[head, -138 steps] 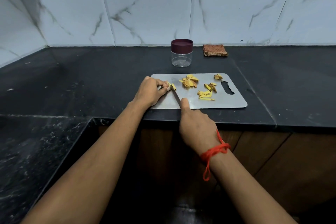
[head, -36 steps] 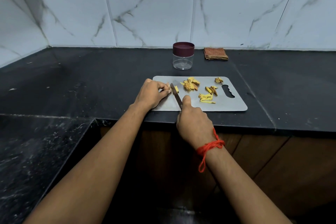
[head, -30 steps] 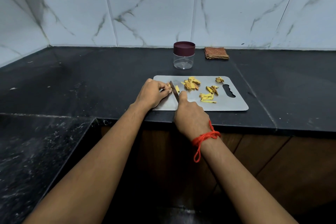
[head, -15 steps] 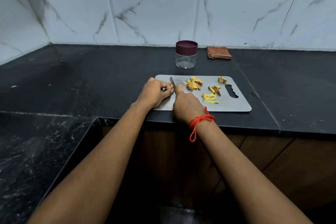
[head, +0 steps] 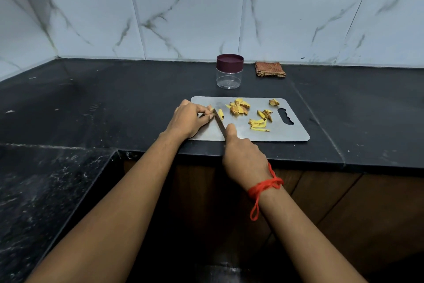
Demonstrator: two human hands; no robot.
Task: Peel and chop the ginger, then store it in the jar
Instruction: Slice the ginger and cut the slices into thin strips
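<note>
Black stone counter point(head: 114, 99) bears our steel cutting board point(head: 286, 133). Our right hand point(head: 243, 158) curls round the knife point(head: 219, 121), forefinger along its spine; our left hand point(head: 188, 119) pinches the ginger piece point(head: 209, 108) against the blade. The lidded jar point(head: 229, 71) stands just behind the board. Cut ginger slices point(head: 238, 107) lie mid-board.

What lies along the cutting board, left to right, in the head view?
The left hand pinching a ginger piece → knife → pile of ginger slices → ginger strips → small ginger chunk.
</note>
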